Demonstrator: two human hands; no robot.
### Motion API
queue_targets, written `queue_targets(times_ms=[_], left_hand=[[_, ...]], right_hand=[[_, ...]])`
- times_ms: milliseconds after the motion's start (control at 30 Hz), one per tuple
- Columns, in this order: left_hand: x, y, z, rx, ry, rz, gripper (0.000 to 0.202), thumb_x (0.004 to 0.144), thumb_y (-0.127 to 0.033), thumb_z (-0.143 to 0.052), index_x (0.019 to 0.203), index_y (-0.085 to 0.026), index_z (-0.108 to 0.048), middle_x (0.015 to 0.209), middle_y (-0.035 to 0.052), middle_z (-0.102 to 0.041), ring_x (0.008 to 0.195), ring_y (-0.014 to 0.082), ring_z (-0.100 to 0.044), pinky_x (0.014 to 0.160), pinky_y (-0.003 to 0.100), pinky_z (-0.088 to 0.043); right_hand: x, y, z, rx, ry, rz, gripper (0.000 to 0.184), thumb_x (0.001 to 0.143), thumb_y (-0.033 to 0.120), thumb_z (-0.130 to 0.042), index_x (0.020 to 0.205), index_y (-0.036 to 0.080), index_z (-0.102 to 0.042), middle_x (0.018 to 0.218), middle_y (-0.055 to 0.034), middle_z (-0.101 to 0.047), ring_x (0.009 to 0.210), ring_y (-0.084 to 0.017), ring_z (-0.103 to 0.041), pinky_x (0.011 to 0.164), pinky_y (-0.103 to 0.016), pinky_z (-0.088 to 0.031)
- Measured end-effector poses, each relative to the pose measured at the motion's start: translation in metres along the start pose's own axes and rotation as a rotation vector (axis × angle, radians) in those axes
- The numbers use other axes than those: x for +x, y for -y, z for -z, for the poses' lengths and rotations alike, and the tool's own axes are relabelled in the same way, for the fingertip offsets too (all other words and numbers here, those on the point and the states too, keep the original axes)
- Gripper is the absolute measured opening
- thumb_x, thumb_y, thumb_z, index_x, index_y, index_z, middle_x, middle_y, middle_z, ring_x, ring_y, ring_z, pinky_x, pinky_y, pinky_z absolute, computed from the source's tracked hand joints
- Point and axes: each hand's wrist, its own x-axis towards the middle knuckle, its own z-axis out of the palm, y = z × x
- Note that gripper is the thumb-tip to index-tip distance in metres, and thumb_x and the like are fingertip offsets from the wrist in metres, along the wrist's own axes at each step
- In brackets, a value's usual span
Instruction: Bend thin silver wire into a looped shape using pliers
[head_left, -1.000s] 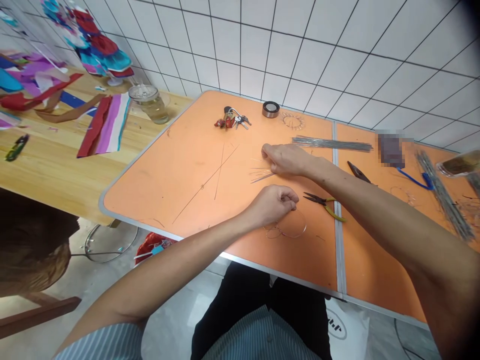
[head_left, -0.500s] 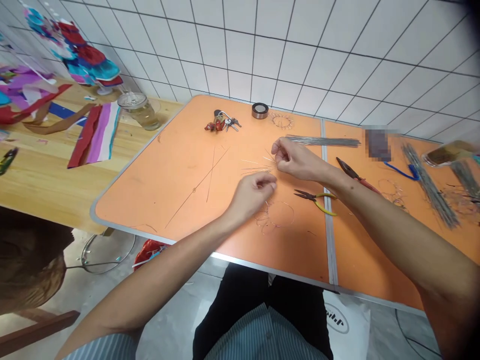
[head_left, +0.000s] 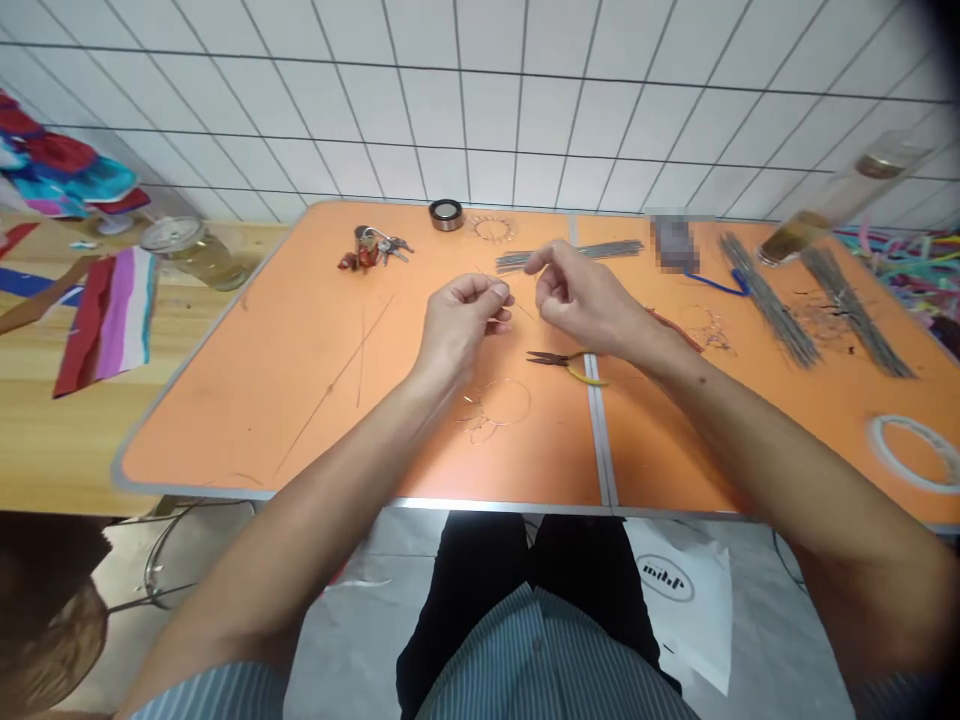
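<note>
Left hand (head_left: 459, 318): fingertips pinched on a thin wire piece (head_left: 517, 308), raised above the orange table (head_left: 300, 400).
Right hand (head_left: 577, 300): pinches the wire's other end — it spans both hands.
Pliers (head_left: 564, 362): below the hands, within reach.
Wire ring (head_left: 504, 402): flat, set aside.

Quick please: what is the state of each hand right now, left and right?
Left hand: closed, fingers pinching a thin wire.
Right hand: fingers curled and pinched at the same thin wire, above the orange table.
</note>
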Motion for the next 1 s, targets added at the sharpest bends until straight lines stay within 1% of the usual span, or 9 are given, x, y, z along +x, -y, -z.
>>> queue_targets(times_ms=[67, 133, 200, 300, 433, 600, 700, 900, 1000], left_hand=[[0.005, -0.004, -0.012, -0.027, 0.014, -0.007, 0.014, 0.091, -0.017, -0.079, 0.08, -0.016, -0.07, 0.081, 0.0031, -0.074, 0.062, 0.0091, -0.064, 0.06, 0.021, -0.053], [0.009, -0.004, -0.022, -0.047, 0.03, -0.012, 0.017, 0.09, -0.02, -0.082, 0.081, -0.017, -0.068, 0.081, 0.0033, -0.076, 0.061, 0.0092, -0.065, 0.062, 0.021, -0.054], [0.013, 0.002, -0.028, -0.054, 0.035, -0.007, 0.019, 0.088, -0.023, -0.085, 0.083, -0.018, -0.067, 0.081, 0.0027, -0.076, 0.061, 0.0089, -0.065, 0.062, 0.021, -0.055], [0.018, 0.018, -0.027, -0.042, 0.015, 0.027, 0.021, 0.084, -0.028, -0.087, 0.087, -0.018, -0.068, 0.084, 0.0026, -0.077, 0.063, 0.0082, -0.067, 0.062, 0.02, -0.055], [0.021, 0.031, -0.017, -0.013, 0.012, 0.055, 0.024, 0.081, -0.032, -0.087, 0.092, -0.018, -0.071, 0.084, 0.0021, -0.076, 0.065, 0.0095, -0.067, 0.061, 0.02, -0.056], [0.019, 0.029, -0.011, 0.042, 0.028, 0.075, 0.021, 0.082, -0.033, -0.082, 0.096, -0.019, -0.074, 0.078, -0.0009, -0.071, 0.062, 0.009, -0.063, 0.061, 0.021, -0.053], [0.018, 0.026, -0.01, 0.056, 0.041, 0.089, 0.021, 0.083, -0.032, -0.079, 0.098, -0.019, -0.075, 0.073, -0.0027, -0.066, 0.06, 0.0089, -0.059, 0.059, 0.021, -0.049], [0.016, 0.026, -0.012, 0.063, 0.099, 0.095, 0.024, 0.083, -0.026, -0.072, 0.106, -0.02, -0.075, 0.066, -0.0044, -0.061, 0.056, 0.0103, -0.054, 0.054, 0.023, -0.043], [0.014, 0.024, -0.014, 0.056, 0.104, 0.1, 0.022, 0.083, -0.022, -0.068, 0.105, -0.019, -0.073, 0.063, -0.0042, -0.06, 0.052, 0.0101, -0.052, 0.051, 0.022, -0.041]], right_hand=[[-0.016, -0.011, 0.016, -0.023, -0.075, -0.065, 0.037, 0.097, 0.018, -0.049, 0.131, 0.019, -0.062, 0.098, -0.0049, -0.072, 0.085, -0.022, -0.064, 0.077, -0.035, -0.045], [-0.034, -0.024, 0.026, -0.065, -0.058, -0.131, 0.031, 0.099, 0.022, -0.051, 0.125, 0.02, -0.068, 0.099, -0.0057, -0.074, 0.088, -0.023, -0.066, 0.078, -0.036, -0.047], [-0.051, -0.035, 0.025, -0.132, 0.026, -0.157, 0.026, 0.101, 0.026, -0.055, 0.119, 0.021, -0.072, 0.108, -0.0071, -0.077, 0.097, -0.025, -0.069, 0.082, -0.037, -0.048], [-0.066, -0.044, 0.01, -0.3, 0.186, -0.066, 0.03, 0.102, 0.036, -0.063, 0.125, 0.02, -0.074, 0.129, -0.0127, -0.075, 0.115, -0.032, -0.069, 0.088, -0.041, -0.047], [-0.07, -0.044, -0.01, -0.487, 0.306, 0.0, 0.027, 0.102, 0.04, -0.066, 0.114, 0.017, -0.075, 0.119, -0.0183, -0.073, 0.113, -0.038, -0.068, 0.085, -0.045, -0.045], [-0.07, -0.042, -0.019, -0.422, 0.342, -0.078, 0.011, 0.102, 0.028, -0.062, 0.103, 0.021, -0.07, 0.107, -0.0135, -0.075, 0.102, -0.032, -0.071, 0.076, -0.041, -0.044], [-0.072, -0.042, -0.025, -0.421, 0.33, -0.128, 0.009, 0.099, 0.026, -0.06, 0.098, 0.023, -0.068, 0.107, -0.0134, -0.076, 0.098, -0.032, -0.071, 0.074, -0.042, -0.044], [-0.076, -0.038, -0.038, -0.6, 0.229, 0.02, 0.02, 0.098, 0.018, -0.05, 0.098, 0.018, -0.07, 0.101, -0.0191, -0.073, 0.094, -0.036, -0.068, 0.076, -0.045, -0.042], [-0.075, -0.032, -0.034, -0.564, 0.228, -0.097, 0.02, 0.102, 0.022, -0.047, 0.102, 0.019, -0.067, 0.094, -0.0176, -0.073, 0.086, -0.035, -0.067, 0.07, -0.045, -0.038]])
